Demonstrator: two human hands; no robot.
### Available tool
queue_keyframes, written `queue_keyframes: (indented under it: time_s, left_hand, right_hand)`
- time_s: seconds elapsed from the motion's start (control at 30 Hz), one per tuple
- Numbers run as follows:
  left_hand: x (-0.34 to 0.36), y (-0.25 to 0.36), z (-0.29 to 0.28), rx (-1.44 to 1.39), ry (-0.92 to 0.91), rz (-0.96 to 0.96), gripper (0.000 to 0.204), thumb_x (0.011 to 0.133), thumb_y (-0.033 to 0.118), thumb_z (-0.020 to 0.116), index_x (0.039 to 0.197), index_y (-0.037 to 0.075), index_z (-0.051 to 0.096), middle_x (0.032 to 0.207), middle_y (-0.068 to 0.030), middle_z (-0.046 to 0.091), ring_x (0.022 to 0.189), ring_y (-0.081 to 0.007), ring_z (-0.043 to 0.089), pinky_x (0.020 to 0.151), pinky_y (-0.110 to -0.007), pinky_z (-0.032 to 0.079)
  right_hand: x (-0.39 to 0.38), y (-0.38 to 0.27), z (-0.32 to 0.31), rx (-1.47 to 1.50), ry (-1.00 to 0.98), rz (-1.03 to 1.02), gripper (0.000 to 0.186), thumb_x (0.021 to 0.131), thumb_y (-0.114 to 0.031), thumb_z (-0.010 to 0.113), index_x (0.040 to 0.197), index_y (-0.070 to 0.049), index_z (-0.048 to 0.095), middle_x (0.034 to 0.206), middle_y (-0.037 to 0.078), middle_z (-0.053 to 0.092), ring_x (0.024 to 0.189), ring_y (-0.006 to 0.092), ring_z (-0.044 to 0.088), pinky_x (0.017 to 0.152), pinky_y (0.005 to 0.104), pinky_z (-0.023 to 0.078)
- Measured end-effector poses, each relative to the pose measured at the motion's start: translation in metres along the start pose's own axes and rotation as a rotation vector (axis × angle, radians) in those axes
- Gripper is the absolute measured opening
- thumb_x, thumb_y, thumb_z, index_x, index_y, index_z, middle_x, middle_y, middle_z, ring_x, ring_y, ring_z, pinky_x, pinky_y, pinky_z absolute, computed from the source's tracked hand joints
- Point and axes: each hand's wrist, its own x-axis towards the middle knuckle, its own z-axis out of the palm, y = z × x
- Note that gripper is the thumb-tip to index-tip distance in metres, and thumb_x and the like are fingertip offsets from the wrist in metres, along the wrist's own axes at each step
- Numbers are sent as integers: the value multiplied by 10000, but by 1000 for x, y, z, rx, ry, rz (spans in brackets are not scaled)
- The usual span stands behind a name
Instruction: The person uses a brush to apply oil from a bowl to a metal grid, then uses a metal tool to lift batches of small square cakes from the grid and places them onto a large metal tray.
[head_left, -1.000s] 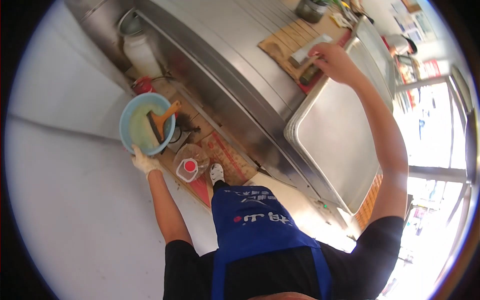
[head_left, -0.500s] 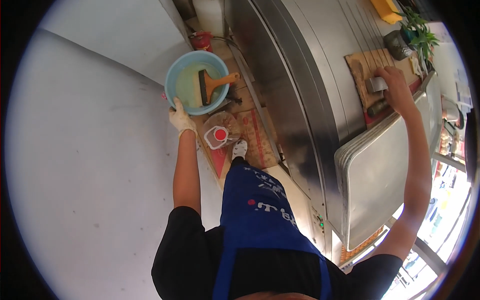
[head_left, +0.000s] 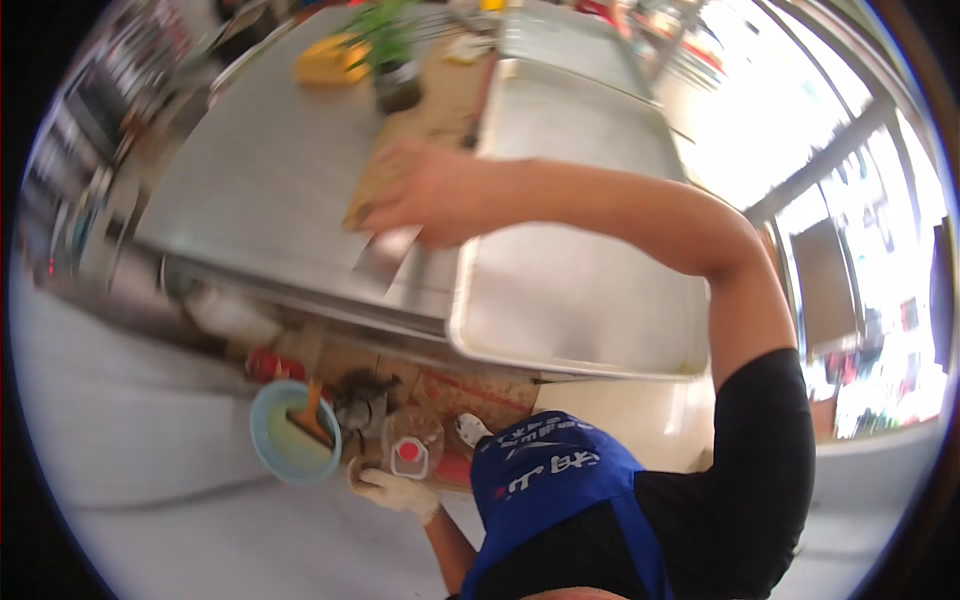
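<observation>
My right hand (head_left: 430, 195), bare and smeared by motion, is closed round what looks like a flat metal scraper (head_left: 384, 262) over the steel counter (head_left: 270, 190). The scraper's shiny blade points down toward the counter's near edge; its grip is hidden in my fingers. Down by the floor, my left hand (head_left: 395, 492) wears a white glove. Its fingers are stretched out beside a light-blue basin (head_left: 262, 462), with a small gap between them. In the basin's cloudy liquid rests a wide brush (head_left: 312, 412) with a wooden handle.
A clear plastic jug with a red cap (head_left: 409, 452) stands by my foot. Large metal trays (head_left: 590, 290) lie at the counter's right side. On the counter are a wooden board (head_left: 362, 195), a potted plant (head_left: 397, 85) and a yellow object (head_left: 332, 62).
My view has swung toward the counter. My right hand, with the scraper, has moved from over the board toward the counter's near edge. My left hand has let go of the basin's rim.
</observation>
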Motion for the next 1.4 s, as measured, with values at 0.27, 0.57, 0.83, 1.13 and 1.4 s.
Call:
queue_keyframes:
  time_s: [0.27,0.57,0.83,1.13,1.4]
  left_hand:
    - [-157,238,44,-1065,-1069,551,789,1066,552,513,1581,-31,381,1436,-149,563,1295,-280,578,1091,-395,463]
    - [-307,172,15,-600,-1170,897,377,1007,174,739,1342,75,596,1535,-234,476,1363,-376,530,989,-551,558]
    - [-518,76,6,-444,-1849,5,205,972,128,754,1031,38,579,1412,-327,602,1300,-426,629,1095,-548,520]
    - [-664,65,145,-412,-1716,-297,344,1124,195,515,1390,-10,585,1293,-185,700,1208,-318,695,1069,-490,584]
    - [-643,-96,162,-14,-2217,-540,711,1063,586,484,1503,28,514,1410,-161,633,1259,-263,620,1179,-456,438]
  right_hand:
    - [-88,-199,-87,-554,150,-148,55,917,-236,668,950,-221,709,861,-47,689,763,170,668,1007,462,359]
    - [-354,-316,-133,-376,917,358,506,936,-410,700,1260,-29,631,1211,176,684,1149,317,671,1113,530,428]
    - [-646,-479,-91,1162,1280,1254,438,980,-240,786,1329,-28,628,946,52,693,709,112,697,605,263,577]
    - [-816,-641,34,1113,1727,1766,142,960,-159,715,980,-36,648,787,16,611,512,111,618,388,249,489]
    - [-813,-675,67,856,1918,2054,178,1073,-238,617,1076,-60,607,873,53,639,511,145,617,417,263,456]
